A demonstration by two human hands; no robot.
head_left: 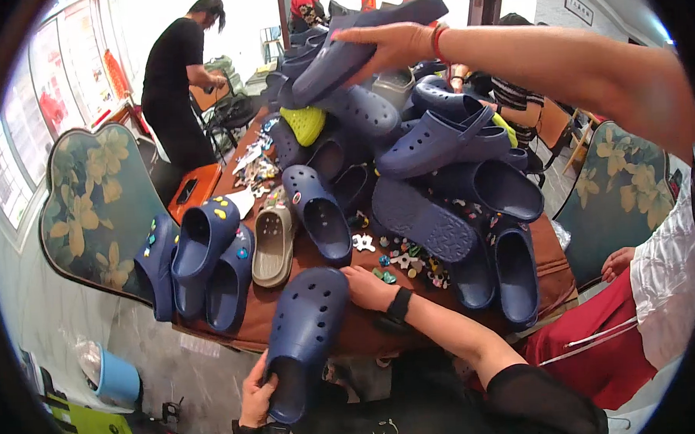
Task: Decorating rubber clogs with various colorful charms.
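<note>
A navy clog (pixel 309 312) with holes in its toe is held tilted over the table's near edge. My left hand (pixel 254 392) is closed round its heel end, thumb at the opening. At the right side of its toe is my right hand (pixel 372 288), closed against the edge, its fingers partly hidden by the clog. Just beyond lie loose colourful shoe charms (pixel 412 264) and a white charm (pixel 362 243). Next to the held clog stand a beige clog (pixel 273 240) with charms and another navy clog (pixel 319 214).
Many navy clogs (pixel 430 147) are heaped on the brown-covered table (pixel 547 259). From the right, another person's hand (pixel 390 48) holds a clog (pixel 341 62) over the heap. Flowered chair backs (pixel 91 205) flank the table. A blue bin (pixel 118 374) stands at lower left. Other people are behind.
</note>
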